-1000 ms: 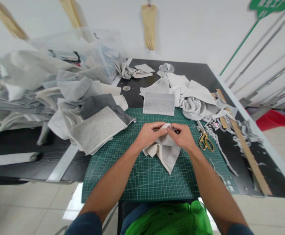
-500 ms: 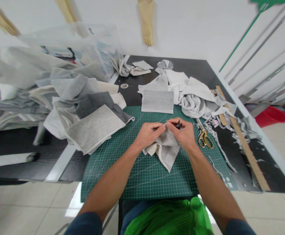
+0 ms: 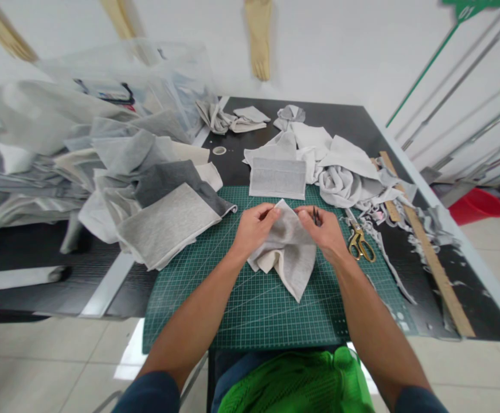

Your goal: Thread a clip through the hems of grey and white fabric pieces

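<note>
A light grey fabric piece point(image 3: 290, 244) hangs between my two hands over the green cutting mat point(image 3: 271, 321), its lower corner pointing toward me. My left hand point(image 3: 256, 226) is closed, pinching the fabric's upper left edge between thumb and finger. At the upper right edge, my right hand point(image 3: 321, 226) pinches the same piece. Tucked in the right hand's fingers is a small dark two-pronged tool point(image 3: 316, 215), which looks like thread snips; most of it is hidden. Gold-handled scissors point(image 3: 360, 244) lie on the mat just right of that hand.
A large pile of grey and white fabric point(image 3: 168, 223) overlaps the mat's left side. A folded grey piece point(image 3: 277, 178) lies beyond my hands, beside crumpled white cloth point(image 3: 340, 180). Wooden rulers point(image 3: 434, 258) and scraps point(image 3: 379, 218) lie right. Behind stands a clear bin point(image 3: 181, 80).
My hands have moved apart along the fabric's upper edge. A pale corner now stands up between them, and the upper part is spread flatter.
</note>
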The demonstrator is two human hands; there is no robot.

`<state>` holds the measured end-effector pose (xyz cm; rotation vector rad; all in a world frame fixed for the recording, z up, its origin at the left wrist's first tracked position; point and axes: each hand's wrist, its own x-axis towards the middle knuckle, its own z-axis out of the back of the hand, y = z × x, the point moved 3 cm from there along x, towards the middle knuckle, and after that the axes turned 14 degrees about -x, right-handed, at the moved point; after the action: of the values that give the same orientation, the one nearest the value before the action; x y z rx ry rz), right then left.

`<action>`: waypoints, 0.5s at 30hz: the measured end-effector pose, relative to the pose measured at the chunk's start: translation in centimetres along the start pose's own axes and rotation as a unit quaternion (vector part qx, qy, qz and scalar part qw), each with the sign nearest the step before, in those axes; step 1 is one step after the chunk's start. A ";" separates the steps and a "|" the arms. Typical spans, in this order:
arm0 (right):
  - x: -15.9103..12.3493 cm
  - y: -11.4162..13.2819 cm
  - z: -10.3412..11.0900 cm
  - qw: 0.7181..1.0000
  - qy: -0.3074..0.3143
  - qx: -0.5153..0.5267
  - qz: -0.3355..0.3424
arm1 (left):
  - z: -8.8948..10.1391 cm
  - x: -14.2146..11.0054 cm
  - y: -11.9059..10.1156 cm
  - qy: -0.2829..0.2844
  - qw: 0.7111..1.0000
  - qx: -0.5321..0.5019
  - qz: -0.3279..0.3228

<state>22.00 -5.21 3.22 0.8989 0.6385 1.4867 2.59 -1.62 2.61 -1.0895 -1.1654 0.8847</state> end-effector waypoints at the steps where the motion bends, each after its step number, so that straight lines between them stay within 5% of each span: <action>1: -0.1 0.1 -0.2 0.999 0.032 -0.029 0.016 | 0.4 0.2 0.1 -0.020 1.000 -0.003 -0.007; 4: -0.1 -0.3 -0.8 0.996 0.062 -0.060 0.007 | 1.4 0.7 0.4 -0.078 0.996 -0.026 -0.025; 7: 0.2 -1.3 -1.1 0.998 -0.003 0.046 -0.041 | 2.2 1.1 1.1 -0.127 0.991 -0.045 -0.020; 11: 1.0 -3.3 -1.3 0.980 -0.076 0.158 -0.095 | 2.8 1.6 3.1 -0.155 0.985 0.008 0.069; 15: 1.6 -5.4 -0.9 0.973 -0.132 0.131 -0.139 | 3.8 1.9 5.0 -0.140 0.972 0.125 0.144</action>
<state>24.29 -2.83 -1.49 1.1377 0.7396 1.0251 -0.70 2.18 -1.56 -0.9593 -1.1015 1.4104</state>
